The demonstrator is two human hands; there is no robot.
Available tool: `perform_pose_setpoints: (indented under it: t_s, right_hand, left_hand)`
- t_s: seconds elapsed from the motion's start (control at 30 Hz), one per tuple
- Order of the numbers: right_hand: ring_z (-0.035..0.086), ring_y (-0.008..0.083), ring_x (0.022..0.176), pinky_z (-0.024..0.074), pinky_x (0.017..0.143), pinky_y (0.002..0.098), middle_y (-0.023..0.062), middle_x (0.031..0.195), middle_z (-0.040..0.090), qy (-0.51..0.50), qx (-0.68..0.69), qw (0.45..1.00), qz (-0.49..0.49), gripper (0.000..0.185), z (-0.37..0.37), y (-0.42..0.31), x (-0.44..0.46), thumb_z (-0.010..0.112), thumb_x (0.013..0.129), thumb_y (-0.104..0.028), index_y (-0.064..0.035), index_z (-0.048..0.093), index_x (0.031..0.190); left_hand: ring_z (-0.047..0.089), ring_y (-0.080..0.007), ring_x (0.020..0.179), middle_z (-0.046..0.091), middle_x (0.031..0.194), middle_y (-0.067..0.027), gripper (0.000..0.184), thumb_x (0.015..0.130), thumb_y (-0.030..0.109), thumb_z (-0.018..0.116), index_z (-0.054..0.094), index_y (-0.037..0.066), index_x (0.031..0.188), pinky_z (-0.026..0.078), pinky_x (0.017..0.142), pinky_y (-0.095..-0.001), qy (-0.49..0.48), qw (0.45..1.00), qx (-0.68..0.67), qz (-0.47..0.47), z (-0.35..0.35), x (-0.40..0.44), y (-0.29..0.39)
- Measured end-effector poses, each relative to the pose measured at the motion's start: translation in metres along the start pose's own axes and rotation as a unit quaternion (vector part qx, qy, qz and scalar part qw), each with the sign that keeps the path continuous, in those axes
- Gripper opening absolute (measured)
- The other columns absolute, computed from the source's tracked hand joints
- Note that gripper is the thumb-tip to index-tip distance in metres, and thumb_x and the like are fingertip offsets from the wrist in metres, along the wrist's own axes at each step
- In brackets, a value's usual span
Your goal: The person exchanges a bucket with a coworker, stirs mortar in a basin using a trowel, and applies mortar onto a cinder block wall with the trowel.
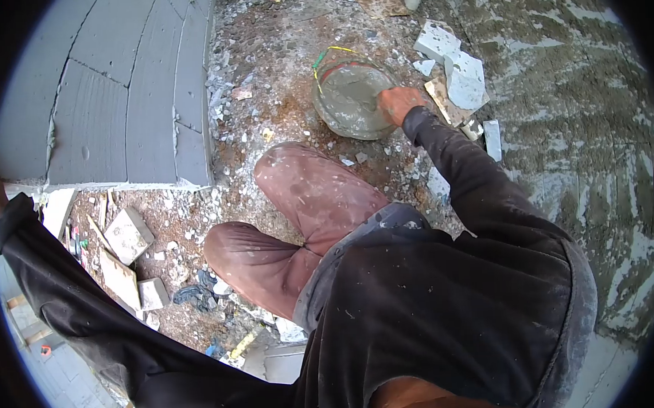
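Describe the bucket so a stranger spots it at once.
Start at the grey block wall, then go right across the littered ground to the right hand. The bucket is at that hand. Unlike the angular broken slabs beside it, it's round, holding grey paste, with a green-and-yellow cord at its rim.

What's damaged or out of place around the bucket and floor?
Pale, ragged-edged slabs lie askew beside the bucket; they look broken. Rubble litters the floor, and crumpled dark material lies near the left knee, oddly discarded-looking. The bucket doesn't appear tipped.
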State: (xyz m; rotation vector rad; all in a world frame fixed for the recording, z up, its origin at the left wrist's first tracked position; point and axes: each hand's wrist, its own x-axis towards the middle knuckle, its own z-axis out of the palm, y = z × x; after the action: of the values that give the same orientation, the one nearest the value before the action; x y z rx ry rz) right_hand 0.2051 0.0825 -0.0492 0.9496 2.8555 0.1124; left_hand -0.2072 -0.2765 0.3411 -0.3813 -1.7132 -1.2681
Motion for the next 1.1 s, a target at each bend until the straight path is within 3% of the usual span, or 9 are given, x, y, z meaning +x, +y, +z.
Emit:
perform_pose_setpoints:
  t_s: [0.17, 0.37, 0.57, 0.7, 0.8, 0.87, 1.03, 1.07, 1.1]
  right_hand:
    - [0.071, 0.0401, 0.085, 0.0557, 0.078, 0.0522, 0.0195, 0.088, 0.072, 0.022, 0.011, 0.994, 0.107, 0.023, -0.001, 0.011, 0.017, 0.064, 0.085, -0.028, -0.0080, 0.070, 0.095]
    - [0.071, 0.0363, 0.096, 0.0568, 0.082, 0.0488, 0.0168, 0.099, 0.073, -0.127, -0.067, 0.979, -0.142, 0.031, -0.003, 0.009, 0.034, 0.069, 0.079, -0.035, -0.0095, 0.072, 0.097]
    - [0.072, 0.0330, 0.095, 0.0576, 0.079, 0.0454, 0.0154, 0.099, 0.074, -0.123, -0.184, 0.971, -0.090, 0.029, -0.116, 0.045, 0.051, 0.069, 0.082, -0.034, -0.0093, 0.076, 0.096]
    - [0.071, 0.0343, 0.089, 0.0573, 0.079, 0.0444, 0.0166, 0.097, 0.074, -0.303, -0.349, 0.791, -0.401, 0.025, -0.007, 0.118, 0.135, 0.070, 0.083, -0.027, -0.0038, 0.076, 0.090]
    - [0.071, 0.0339, 0.091, 0.0574, 0.077, 0.0449, 0.0198, 0.100, 0.073, -0.316, -0.166, 0.656, -0.665, 0.026, 0.083, 0.108, 0.146, 0.077, 0.076, -0.025, -0.0052, 0.077, 0.092]
    - [0.069, 0.0377, 0.092, 0.0566, 0.075, 0.0476, 0.0209, 0.090, 0.072, -0.360, -0.247, 0.750, -0.497, 0.030, 0.120, 0.043, 0.113, 0.078, 0.069, -0.027, -0.0053, 0.071, 0.089]
    - [0.068, 0.0315, 0.067, 0.0544, 0.059, 0.0427, 0.0163, 0.077, 0.070, -0.076, -0.073, 0.741, -0.663, 0.033, 0.115, 0.079, 0.126, 0.077, 0.076, -0.037, -0.0077, 0.068, 0.086]
    - [0.065, 0.0276, 0.060, 0.0522, 0.054, 0.0403, 0.0135, 0.072, 0.068, -0.294, 0.041, 0.844, -0.447, 0.033, 0.106, 0.065, 0.113, 0.072, 0.083, -0.040, -0.0071, 0.067, 0.084]
    - [0.063, 0.0256, 0.056, 0.0511, 0.051, 0.0390, 0.0121, 0.070, 0.067, -0.403, 0.095, 0.853, -0.317, 0.035, 0.095, 0.060, 0.103, 0.070, 0.086, -0.041, -0.0068, 0.067, 0.082]
  left_hand:
    - [0.055, -0.0306, 0.113, 0.055, 0.123, -0.0180, 0.066, 0.094, 0.042, 0.059, 0.039, -0.001, 0.141, 0.043, 0.100, -0.0476, -0.008, 1.000, -0.002, 0.005, 0.005, -0.005, 0.001]
    - [0.054, -0.0308, 0.115, 0.054, 0.126, -0.0181, 0.066, 0.095, 0.042, 0.057, 0.039, 0.000, 0.142, 0.042, 0.102, -0.0473, -0.009, 1.000, -0.003, 0.003, 0.008, -0.007, 0.001]
    - [0.053, -0.0311, 0.117, 0.052, 0.128, -0.0182, 0.067, 0.095, 0.042, 0.056, 0.038, 0.000, 0.143, 0.041, 0.103, -0.0470, -0.017, 1.000, 0.003, 0.000, 0.016, -0.012, 0.000]
    - [0.052, -0.0312, 0.119, 0.051, 0.130, -0.0183, 0.067, 0.095, 0.043, 0.055, 0.038, 0.000, 0.143, 0.040, 0.104, -0.0468, -0.022, 1.000, 0.001, -0.003, 0.018, -0.014, -0.002]
    - [0.051, -0.0313, 0.120, 0.051, 0.131, -0.0183, 0.067, 0.095, 0.043, 0.055, 0.038, 0.000, 0.144, 0.040, 0.105, -0.0467, -0.018, 1.000, 0.001, -0.003, 0.017, -0.016, -0.005]
    - [0.051, -0.0314, 0.120, 0.050, 0.132, -0.0184, 0.067, 0.095, 0.043, 0.054, 0.038, 0.000, 0.144, 0.039, 0.105, -0.0466, -0.009, 1.000, 0.008, 0.003, 0.015, -0.013, -0.005]
    - [0.050, -0.0316, 0.122, 0.049, 0.134, -0.0185, 0.067, 0.095, 0.043, 0.053, 0.037, 0.000, 0.145, 0.038, 0.106, -0.0464, -0.005, 1.000, 0.006, 0.004, 0.021, -0.016, -0.006]
    - [0.049, -0.0317, 0.122, 0.049, 0.134, -0.0185, 0.068, 0.095, 0.043, 0.053, 0.037, 0.000, 0.145, 0.038, 0.107, -0.0463, -0.012, 1.000, 0.014, 0.004, 0.023, -0.022, -0.008]
    - [0.049, -0.0317, 0.123, 0.048, 0.135, -0.0185, 0.068, 0.095, 0.043, 0.053, 0.037, 0.000, 0.145, 0.038, 0.107, -0.0463, -0.017, 1.000, 0.019, 0.009, 0.019, -0.025, -0.008]
